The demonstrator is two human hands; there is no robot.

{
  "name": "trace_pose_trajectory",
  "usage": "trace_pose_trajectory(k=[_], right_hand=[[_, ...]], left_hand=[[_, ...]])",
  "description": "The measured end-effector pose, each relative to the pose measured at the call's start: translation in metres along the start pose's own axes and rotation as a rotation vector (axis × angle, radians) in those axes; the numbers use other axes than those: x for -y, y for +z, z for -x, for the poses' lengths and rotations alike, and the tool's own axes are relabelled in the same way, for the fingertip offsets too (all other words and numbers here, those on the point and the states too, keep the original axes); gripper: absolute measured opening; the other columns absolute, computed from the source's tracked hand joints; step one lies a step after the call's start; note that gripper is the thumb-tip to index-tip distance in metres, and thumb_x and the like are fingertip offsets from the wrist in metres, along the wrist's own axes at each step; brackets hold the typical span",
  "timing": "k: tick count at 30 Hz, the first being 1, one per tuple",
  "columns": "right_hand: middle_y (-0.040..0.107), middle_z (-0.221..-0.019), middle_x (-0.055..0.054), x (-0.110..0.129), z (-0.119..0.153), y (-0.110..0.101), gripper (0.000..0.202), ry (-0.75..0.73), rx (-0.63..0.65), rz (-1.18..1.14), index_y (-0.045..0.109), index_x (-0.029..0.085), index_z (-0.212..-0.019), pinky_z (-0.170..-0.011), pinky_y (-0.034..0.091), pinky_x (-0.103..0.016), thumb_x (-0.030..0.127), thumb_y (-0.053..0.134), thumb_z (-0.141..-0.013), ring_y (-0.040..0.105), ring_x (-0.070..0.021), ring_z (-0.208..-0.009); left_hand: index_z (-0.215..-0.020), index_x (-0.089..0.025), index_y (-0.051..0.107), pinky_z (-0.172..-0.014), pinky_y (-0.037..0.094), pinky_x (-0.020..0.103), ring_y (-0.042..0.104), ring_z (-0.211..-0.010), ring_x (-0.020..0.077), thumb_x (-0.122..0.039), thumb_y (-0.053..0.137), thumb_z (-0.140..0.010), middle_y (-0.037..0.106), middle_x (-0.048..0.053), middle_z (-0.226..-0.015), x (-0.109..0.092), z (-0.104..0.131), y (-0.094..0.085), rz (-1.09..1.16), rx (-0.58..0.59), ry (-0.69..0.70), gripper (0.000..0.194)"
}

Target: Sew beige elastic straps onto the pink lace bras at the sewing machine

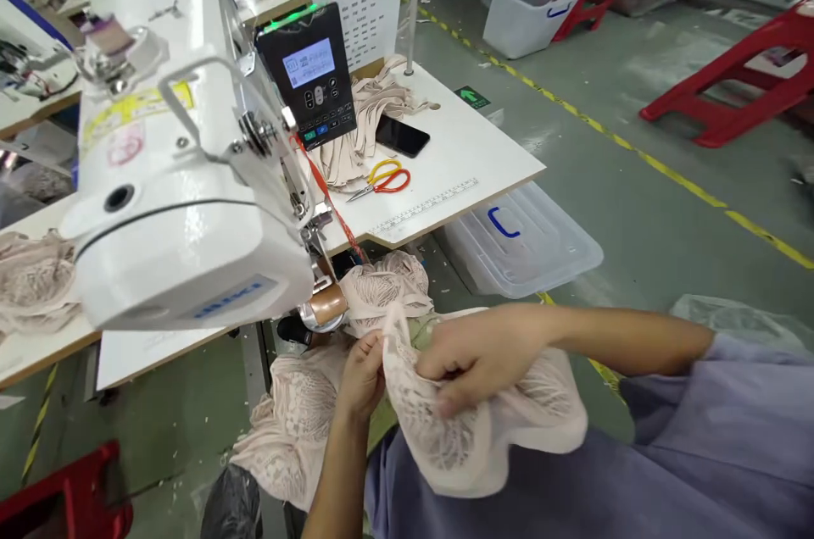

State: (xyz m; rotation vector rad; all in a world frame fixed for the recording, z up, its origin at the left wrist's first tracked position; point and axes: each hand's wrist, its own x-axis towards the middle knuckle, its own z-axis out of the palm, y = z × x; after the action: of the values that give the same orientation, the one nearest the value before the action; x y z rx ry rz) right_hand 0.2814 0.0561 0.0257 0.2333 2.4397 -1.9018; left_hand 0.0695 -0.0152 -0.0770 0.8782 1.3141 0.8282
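A beige lace bra (pixel 438 437) hangs in front of my lap, between my two hands. My left hand (pixel 361 378) pinches its upper left edge, near a narrow strap loop. My right hand (pixel 487 352) is closed on the lace from above, fingers curled and thumb pointing down. Just beyond my hands, more beige lace bras (pixel 385 289) are bunched below the machine's arm. Others lie in a heap (pixel 296 412) to the left of my left forearm. The white sewing machine (pixel 184 225) stands at the left, its sewing end close to the bunched pieces.
On the white table (pixel 471 132) lie scissors (pixel 385 180) with red and yellow handles, a black phone (pixel 403 136) and beige fabric strips (pixel 356 132). A control panel (pixel 311 77) stands behind the machine. A lidded clear bin (pixel 527 242) sits on the floor, and red stools (pixel 744 73) stand at right.
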Motion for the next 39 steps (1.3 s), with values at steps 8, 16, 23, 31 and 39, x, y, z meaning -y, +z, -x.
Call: trace_pose_trajectory(k=[8,16,23,31,39], right_hand=[[0.061,-0.121,-0.018,-0.114,-0.054,-0.186,0.038,0.408,-1.086,0.617,0.066,0.011,-0.124,-0.091,0.043,-0.041,0.02,0.061,-0.087,0.056,-0.0286,-0.104],[0.062,-0.115,-0.014,-0.139,-0.067,-0.227,0.043,0.197,-1.346,0.489,0.072,0.016,-0.105,-0.104,0.041,-0.044,0.046,0.042,-0.101,0.054,-0.0278,-0.116],[0.072,-0.091,-0.002,-0.058,-0.017,-0.091,0.034,-0.08,-0.762,0.399,0.069,0.023,-0.098,-0.078,0.047,-0.029,0.046,0.044,-0.103,0.066,-0.0166,-0.081],[0.069,-0.08,-0.001,-0.043,-0.022,-0.019,0.025,-0.071,-0.276,0.468,0.065,0.02,-0.107,-0.06,0.037,-0.026,0.042,0.06,-0.096,0.059,-0.0149,-0.067],[0.068,-0.091,-0.007,-0.07,-0.03,0.017,0.062,0.049,-0.567,-0.14,0.069,0.019,-0.091,-0.077,0.048,-0.032,0.074,0.039,-0.094,0.062,-0.0202,-0.086]], left_hand=[[-0.068,-0.022,0.05,-0.065,0.038,0.027,0.043,-0.067,0.0156,-0.067,0.059,-0.087,0.044,-0.002,-0.066,-0.011,0.006,0.016,-0.14,-0.119,0.11,0.049],[-0.074,-0.025,0.054,-0.065,0.043,0.031,0.05,-0.066,0.0187,-0.057,0.049,-0.096,0.051,0.001,-0.068,-0.022,0.021,0.006,-0.318,-0.214,0.194,0.039],[-0.126,-0.027,0.058,-0.092,0.051,0.036,0.066,-0.109,0.025,-0.041,0.053,-0.097,0.068,0.012,-0.119,-0.034,0.033,-0.004,-0.358,-0.297,0.301,0.032],[-0.075,-0.02,0.073,-0.061,0.042,0.027,0.056,-0.061,0.0167,-0.042,0.058,-0.094,0.063,0.002,-0.064,-0.054,0.047,-0.003,-0.52,0.088,0.247,0.033],[-0.092,-0.021,0.079,-0.076,0.052,0.028,0.068,-0.083,0.0199,-0.042,0.055,-0.096,0.075,0.005,-0.084,-0.065,0.042,0.002,-0.233,-0.158,0.253,0.033]])
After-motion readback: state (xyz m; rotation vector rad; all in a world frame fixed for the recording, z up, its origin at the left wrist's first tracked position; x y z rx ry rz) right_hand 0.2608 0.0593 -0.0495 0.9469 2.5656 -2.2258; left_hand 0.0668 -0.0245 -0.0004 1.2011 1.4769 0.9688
